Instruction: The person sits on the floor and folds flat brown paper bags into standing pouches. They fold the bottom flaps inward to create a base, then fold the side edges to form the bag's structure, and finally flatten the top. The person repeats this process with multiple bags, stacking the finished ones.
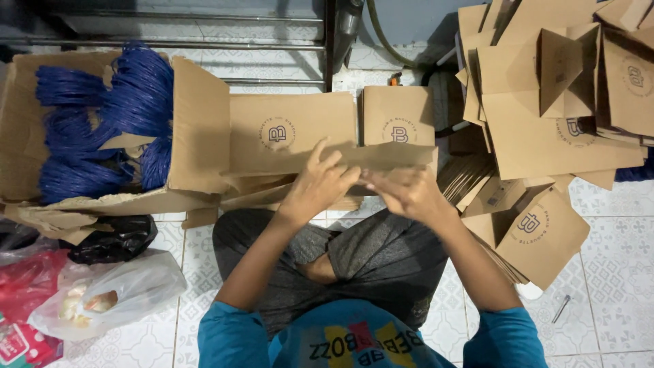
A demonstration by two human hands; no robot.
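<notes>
Sprawling at the left, a big open brown cardboard box [197, 129] holds bundles of blue cord [102, 123]. At the right, a heap of flat brown cardboard blanks [545, 136] leans. At centre, above the lap, left hand [317, 187] and right hand [407, 193] both pinch a flat brown cardboard panel [293, 133], fingers curled over its folded edge.

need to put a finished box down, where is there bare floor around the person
Bare tile lies at lower right, between the cardboard pile and a small screw. A narrower strip runs between the clear plastic bag and the left knee. The left side, with the open box of blue cords, is crowded.
</notes>
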